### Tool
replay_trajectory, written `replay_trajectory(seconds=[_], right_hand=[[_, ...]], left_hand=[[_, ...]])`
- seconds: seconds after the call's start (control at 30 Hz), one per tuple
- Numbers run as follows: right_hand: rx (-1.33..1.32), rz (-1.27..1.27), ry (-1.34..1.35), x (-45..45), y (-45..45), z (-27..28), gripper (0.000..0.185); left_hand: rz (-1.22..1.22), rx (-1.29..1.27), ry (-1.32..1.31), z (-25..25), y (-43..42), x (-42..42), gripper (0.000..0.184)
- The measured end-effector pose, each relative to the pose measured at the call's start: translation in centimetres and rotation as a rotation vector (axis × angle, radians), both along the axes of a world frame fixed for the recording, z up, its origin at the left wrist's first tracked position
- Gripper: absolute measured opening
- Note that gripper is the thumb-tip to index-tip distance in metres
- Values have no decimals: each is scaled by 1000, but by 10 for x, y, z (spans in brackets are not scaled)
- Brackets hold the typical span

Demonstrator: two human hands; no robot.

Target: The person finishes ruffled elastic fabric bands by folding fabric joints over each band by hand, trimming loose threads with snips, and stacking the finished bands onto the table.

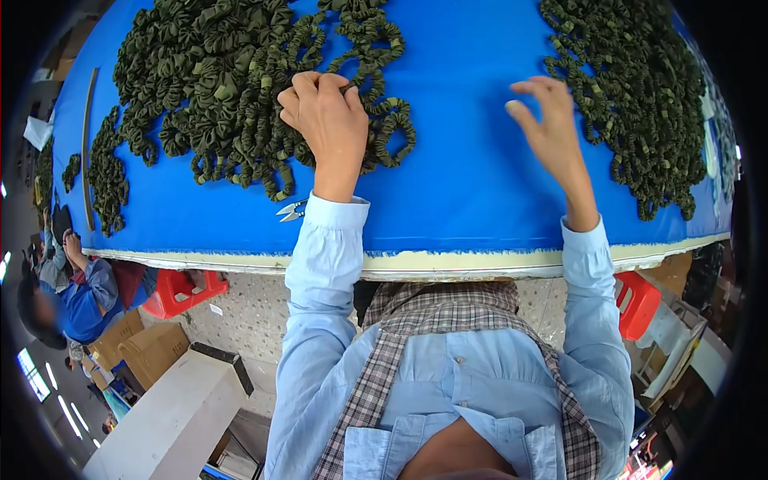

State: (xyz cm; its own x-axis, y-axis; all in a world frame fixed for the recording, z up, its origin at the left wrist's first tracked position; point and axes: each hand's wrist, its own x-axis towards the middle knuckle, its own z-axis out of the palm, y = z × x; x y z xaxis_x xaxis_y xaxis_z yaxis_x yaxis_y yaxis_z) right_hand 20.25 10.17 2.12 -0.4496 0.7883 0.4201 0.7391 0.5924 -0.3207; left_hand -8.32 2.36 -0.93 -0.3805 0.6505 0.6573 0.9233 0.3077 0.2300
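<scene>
Head view: left hand (326,120) over scrunchies (220,72), grip unclear; right hand (554,132), grip spread; any lettering illegible.

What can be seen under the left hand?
Dark green scrunchies show on both sides of the left hand. Whatever lies directly beneath its palm is hidden, so I cannot tell.

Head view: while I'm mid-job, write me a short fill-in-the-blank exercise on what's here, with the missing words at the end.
1. The scrunchies lie on a cloth that is coloured ____.
2. The hand above bare cloth is the person's ____ one.
3. The snips lie beside the cuff of the person's ____ sleeve.
4. The plastic stool in the view's lower right is ____.

Missing words: blue; right; left; red.
</scene>
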Motion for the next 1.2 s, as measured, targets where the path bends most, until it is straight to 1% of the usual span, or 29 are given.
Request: replay_trajectory(seconds=[0.07, 0.1, 0.23, 0.27, 0.4, 0.43, 0.57, 0.77, 0.9, 1.1, 1.2], right_hand=[[-287, -55, -13, -14, -6, -9, 27], [-285, -53, -12, -24, -9, -6, 27], [-417, 144, 375, -48, -30, 14, 31], [-417, 133, 368, -51, -35, 15, 31], [-560, 320, 753, -61, -45, 17, 32], [-561, 313, 750, -58, -45, 17, 32], [-927, 202, 910, -44, -46, 13, 31], [-940, 202, 964, -32, -46, 1, 26], [-1022, 189, 1319, -30, -38, -7, 25], [-1063, 199, 1401, -25, -31, -18, 23], [-1055, 185, 1343, -26, -32, -24, 22]], left_hand=[[-27, 55, -18, 1, 1, 0, 17], [-25, 57, -17, 2, 1, 1, 17], [-451, 303, -454, 15, -1, 21, 21], [-459, 302, -464, 16, -4, 29, 21], [-774, 151, -843, 19, -16, 57, 19], [-778, 148, -849, 19, -17, 60, 19], [-968, 124, -1868, 18, -17, 65, 26], [-1007, 44, -1980, 5, -15, 67, 35], [-1029, -32, -2004, 2, -14, 70, 33], [-985, 0, -2029, 8, -11, 80, 32], [-949, -29, -1953, 10, -11, 79, 38]])
